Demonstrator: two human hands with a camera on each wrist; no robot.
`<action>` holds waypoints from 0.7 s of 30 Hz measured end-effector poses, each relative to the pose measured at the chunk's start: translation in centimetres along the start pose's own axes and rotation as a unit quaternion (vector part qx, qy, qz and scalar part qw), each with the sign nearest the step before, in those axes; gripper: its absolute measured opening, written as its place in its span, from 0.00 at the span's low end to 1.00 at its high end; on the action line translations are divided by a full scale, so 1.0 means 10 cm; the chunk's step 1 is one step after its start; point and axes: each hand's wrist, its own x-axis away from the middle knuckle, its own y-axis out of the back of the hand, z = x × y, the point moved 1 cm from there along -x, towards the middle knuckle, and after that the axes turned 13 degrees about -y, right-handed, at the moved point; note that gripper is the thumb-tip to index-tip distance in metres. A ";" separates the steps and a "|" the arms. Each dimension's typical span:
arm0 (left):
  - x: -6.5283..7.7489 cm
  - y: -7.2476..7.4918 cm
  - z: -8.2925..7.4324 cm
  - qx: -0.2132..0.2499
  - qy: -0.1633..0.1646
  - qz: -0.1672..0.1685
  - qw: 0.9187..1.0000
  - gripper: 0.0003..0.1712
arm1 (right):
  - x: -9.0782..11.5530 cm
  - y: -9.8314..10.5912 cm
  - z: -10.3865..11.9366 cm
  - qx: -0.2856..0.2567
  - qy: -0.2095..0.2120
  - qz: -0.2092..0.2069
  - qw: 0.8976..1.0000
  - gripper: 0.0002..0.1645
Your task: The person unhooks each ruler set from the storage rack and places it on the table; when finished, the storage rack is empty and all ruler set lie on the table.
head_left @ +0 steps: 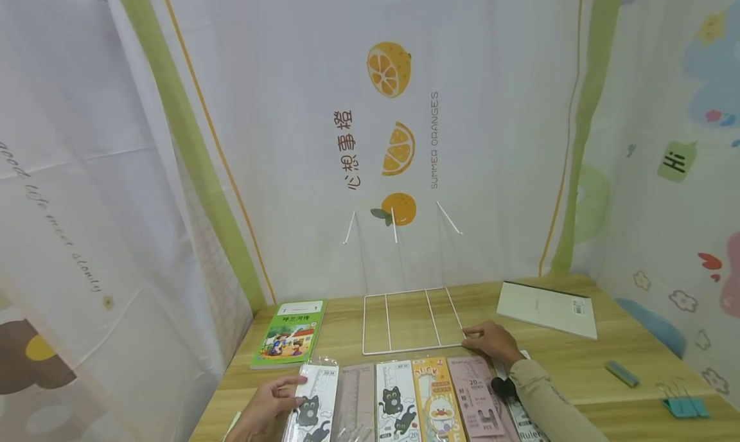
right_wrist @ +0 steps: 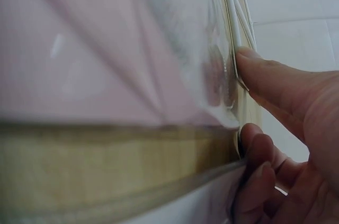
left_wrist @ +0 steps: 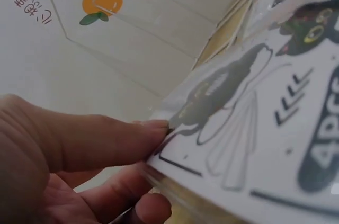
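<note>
Between thumb and fingers, my left hand (head_left: 266,406) pinches the edge of a clear-wrapped ruler set (head_left: 312,406) printed with black cats. In the left wrist view, the thumb (left_wrist: 106,139) lies over that packet's edge and the fingertips are below it. My right hand (head_left: 493,340) grips the near right corner of a white wire rack (head_left: 377,352); in the right wrist view the thumb (right_wrist: 275,73) rests against the white wire. A pink ruler packet (head_left: 476,390) lies just below this hand. The rack's base is on the wooden table, with thin prongs rising behind it.
More ruler packets line the front: a plain pinkish one (head_left: 355,397), a second cat set (head_left: 396,400) and a yellow duck one (head_left: 438,403). A green book (head_left: 291,333) lies left, a pale notepad (head_left: 543,308) right, near a small teal-grey block (head_left: 622,374) and teal binder clip (head_left: 685,406).
</note>
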 end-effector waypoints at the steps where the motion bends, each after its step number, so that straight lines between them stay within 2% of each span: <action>1: 0.02 0.00 0.04 -0.014 0.000 -0.002 1.000 0.28 | 0.00 0.00 0.01 0.001 -0.002 0.000 1.000 0.24; 5: 0.04 -0.03 0.17 -0.078 -0.014 -0.025 0.997 0.24 | 0.01 -0.01 0.00 0.000 -0.004 -0.001 1.000 0.24; 8: 0.02 -0.08 0.18 -0.130 -0.022 -0.051 0.990 0.22 | 0.01 -0.02 -0.01 0.000 -0.004 -0.002 1.000 0.24; 11: 0.00 -0.16 0.16 -0.183 -0.019 -0.068 0.981 0.23 | 0.01 -0.02 -0.02 0.001 -0.001 -0.002 1.000 0.24; 14: -0.01 -0.24 0.13 -0.228 -0.010 -0.077 0.971 0.29 | 0.01 -0.02 -0.02 -0.001 -0.002 -0.002 1.000 0.24; 21: -0.07 -0.32 0.13 -0.321 -0.007 -0.067 0.945 0.34 | 0.00 0.01 0.00 -0.001 -0.001 0.000 1.000 0.24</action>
